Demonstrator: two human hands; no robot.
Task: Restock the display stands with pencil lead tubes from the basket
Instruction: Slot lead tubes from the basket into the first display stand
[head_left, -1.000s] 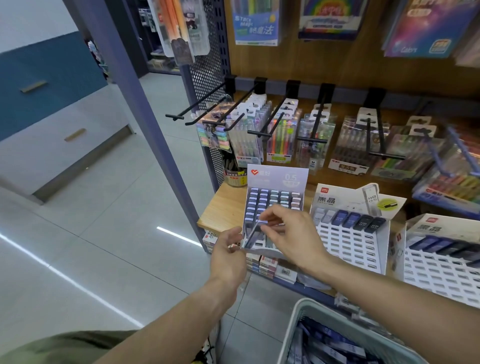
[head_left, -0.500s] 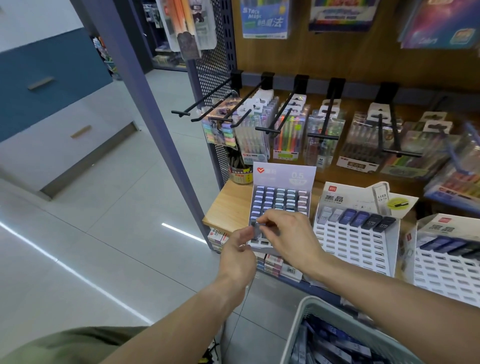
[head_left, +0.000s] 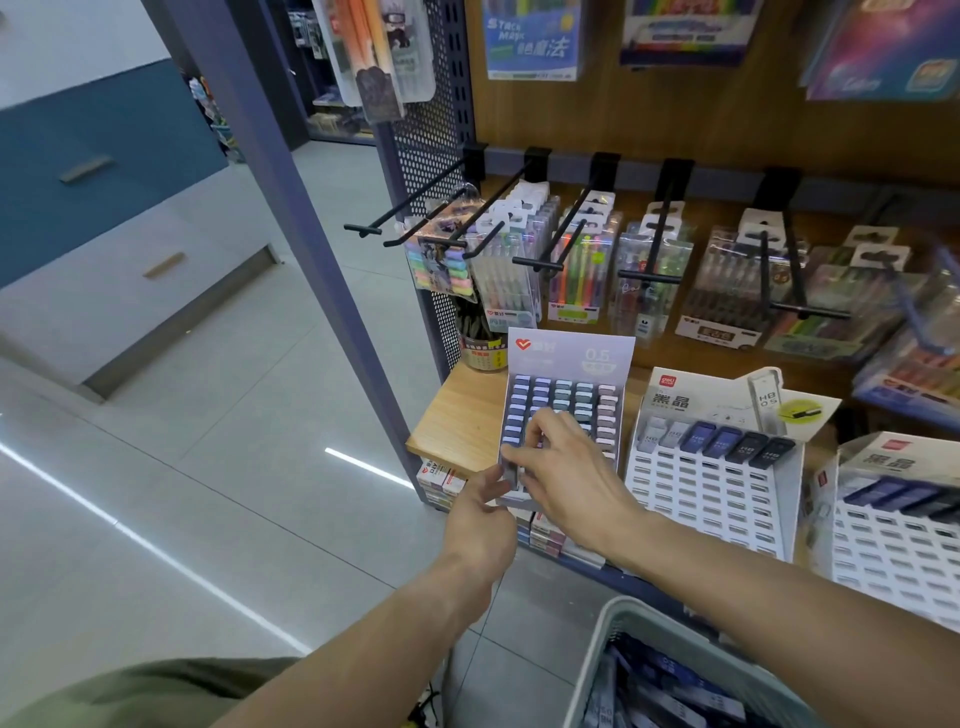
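We are observing both hands working at the lower left corner of the pale purple display stand (head_left: 569, 358), which is standing on the wooden shelf (head_left: 457, 421) and leaning back, its card header uppermost. The right hand (head_left: 563, 475) is pinching a single lead tube (head_left: 511, 475) between thumb and forefinger. The tube is standing roughly upright, its long axis running top to bottom along the sloping face of the stand, its lower end pointing down toward the front row of slots. Only a short grey stretch of it is showing; the rest is hidden behind the fingers. The left hand (head_left: 483, 519) is reaching up beside it, its fingertips touching the same tube or the stand's front edge; we cannot tell which, nor whether its grip is closing on anything. The upper rows of the stand are holding tubes end-up. Just to the right, two white stands (head_left: 711, 499) are sitting with dark tubes in their top rows only. The basket (head_left: 613, 639) is sitting at the lower right, holding more tubes lying loosely at mixed angles.
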